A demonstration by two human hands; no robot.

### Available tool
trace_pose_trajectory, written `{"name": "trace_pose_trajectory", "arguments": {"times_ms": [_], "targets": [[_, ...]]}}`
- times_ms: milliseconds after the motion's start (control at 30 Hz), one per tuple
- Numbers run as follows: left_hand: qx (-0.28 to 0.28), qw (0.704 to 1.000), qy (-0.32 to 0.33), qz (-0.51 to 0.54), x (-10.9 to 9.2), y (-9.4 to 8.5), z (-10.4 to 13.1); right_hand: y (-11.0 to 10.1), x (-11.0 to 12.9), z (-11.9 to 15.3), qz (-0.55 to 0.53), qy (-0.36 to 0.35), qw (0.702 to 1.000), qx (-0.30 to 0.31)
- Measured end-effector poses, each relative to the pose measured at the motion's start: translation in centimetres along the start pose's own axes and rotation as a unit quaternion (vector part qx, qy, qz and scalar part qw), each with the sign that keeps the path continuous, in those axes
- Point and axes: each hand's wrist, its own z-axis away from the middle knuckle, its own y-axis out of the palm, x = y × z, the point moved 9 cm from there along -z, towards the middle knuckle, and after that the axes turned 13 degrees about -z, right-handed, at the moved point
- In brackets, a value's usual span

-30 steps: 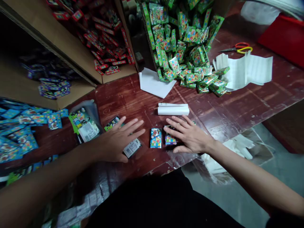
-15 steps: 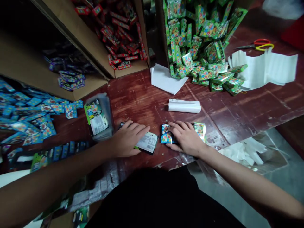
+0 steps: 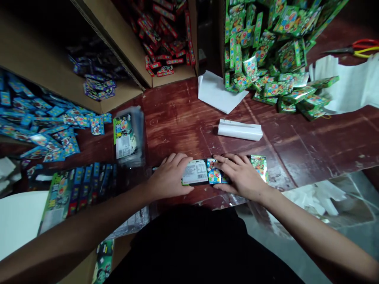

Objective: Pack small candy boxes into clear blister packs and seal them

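Observation:
My left hand [image 3: 170, 175] lies over a flat black printed packet [image 3: 195, 172] with a white barcode label. Its thumb is at the near edge and its fingers at the far edge. Just right of it, my right hand [image 3: 242, 175] spans a row of small boxes, fingers along the far side and thumb along the near side. A blue box [image 3: 215, 173] shows at the row's left end and a green box [image 3: 260, 167] at its right; my hand hides the middle. The packet's right end meets the blue box.
Cartons hold red boxes [image 3: 170, 23], purple boxes [image 3: 99, 86] and green boxes [image 3: 284, 86], some spilling out. Blue boxes [image 3: 59, 130] are heaped left. A white paper roll [image 3: 239, 130], stacked clear sleeves with a card [image 3: 126, 136] and scissors [image 3: 355, 49] lie on the table [image 3: 174, 122].
My left hand has brought the packet right and straightened it, closing the gap to the blue box. My right hand stays on the row. The camera view has shifted somewhat.

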Motion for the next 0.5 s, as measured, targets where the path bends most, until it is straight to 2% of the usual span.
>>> {"name": "trace_pose_trajectory", "arguments": {"times_ms": [133, 367, 500], "targets": [[0.001, 0.996, -0.026, 0.084, 0.3, 0.2, -1.2, -0.1, 0.0, 0.0, -0.005, 0.000, 1.000, -0.006], [-0.072, 0.980, -0.106, 0.152, 0.4, 0.7, -4.0, 0.0, 0.1, 0.1, 0.003, -0.005, 1.000, -0.008], [-0.070, 0.976, -0.107, 0.176, 0.6, 1.0, -4.4, -0.1, 0.1, 0.2, 0.007, -0.007, 1.000, -0.013]]}}
